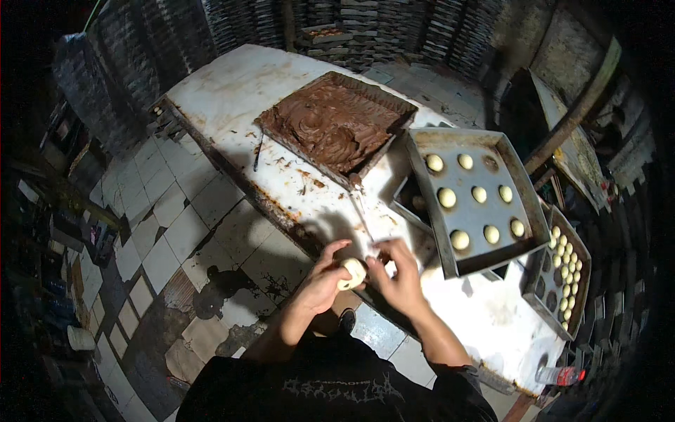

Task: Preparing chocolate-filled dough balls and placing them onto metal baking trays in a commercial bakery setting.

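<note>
My left hand [322,283] cups a pale dough ball [353,273], its fingers curled around it and a small dark spot showing on its side. Close beside it, my right hand [398,273] has bent fingers, with the thumb near the dough. A thin, light-coloured utensil [363,211] runs from the right fingers toward a large pan; its far end carries a brown smear. Where the fingers meet its handle is partly hidden. Thick brown chocolate-like paste [327,123] fills most of the rectangular pan [380,98] beyond my hands.
On the marble-like table [232,77], a raised grey baking tray [464,243] holds several spaced dough balls [479,194], overlapping another tray below. Another tray [531,295] at right carries many smaller-looking balls. A plastic bottle [560,375] lies by the near right corner. Broken tiles [158,204] cover the floor.
</note>
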A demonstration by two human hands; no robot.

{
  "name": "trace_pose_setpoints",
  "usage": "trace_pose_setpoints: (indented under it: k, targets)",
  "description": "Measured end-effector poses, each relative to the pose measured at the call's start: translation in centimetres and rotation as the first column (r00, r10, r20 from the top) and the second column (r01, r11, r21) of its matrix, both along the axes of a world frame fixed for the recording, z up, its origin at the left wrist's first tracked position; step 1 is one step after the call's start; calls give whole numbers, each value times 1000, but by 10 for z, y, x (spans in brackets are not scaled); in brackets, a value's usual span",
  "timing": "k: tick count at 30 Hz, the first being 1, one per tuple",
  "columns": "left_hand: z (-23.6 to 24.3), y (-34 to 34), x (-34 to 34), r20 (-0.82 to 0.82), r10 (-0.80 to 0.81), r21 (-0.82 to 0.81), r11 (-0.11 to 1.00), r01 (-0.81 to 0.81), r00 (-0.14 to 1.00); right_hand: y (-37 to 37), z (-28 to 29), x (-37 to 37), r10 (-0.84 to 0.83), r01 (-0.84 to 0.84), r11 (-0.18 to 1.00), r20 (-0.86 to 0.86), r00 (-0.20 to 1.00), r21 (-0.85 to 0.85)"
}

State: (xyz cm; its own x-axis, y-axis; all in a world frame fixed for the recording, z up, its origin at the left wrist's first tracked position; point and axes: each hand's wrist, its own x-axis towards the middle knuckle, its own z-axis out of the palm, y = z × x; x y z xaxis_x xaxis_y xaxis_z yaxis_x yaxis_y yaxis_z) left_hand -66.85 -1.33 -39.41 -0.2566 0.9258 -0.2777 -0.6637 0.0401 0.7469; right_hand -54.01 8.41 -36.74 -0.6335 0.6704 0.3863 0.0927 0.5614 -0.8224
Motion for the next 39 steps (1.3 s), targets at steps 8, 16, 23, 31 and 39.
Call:
trace_pose_setpoints:
  k: [8, 16, 23, 31, 39]
  targets:
    - [-9, -36, 71, 391, 244, -33, 967, -251, 888, -108, -17, 61, -112, 41, 866, 114, 987, 499]
    - [-22, -87, 135, -76, -218, -114, 971, 209, 973, -114, 45, 157, 48, -114, 991, 623, 781, 67]
    - [-25, -38, 230, 113, -277, 144, 955, 260, 954, -102, -4, 250, -265, 232, 944, 122, 956, 235]
    - [-109, 96, 373, -995, 41, 73, 914, 399, 87, -30, -107, 398, -717, 649, 692, 198, 668, 315]
    - [-101, 68, 286, -918, 204, 261, 956, 131, 340, 28, -146, 336, -495, 478, 866, 129, 859, 144]
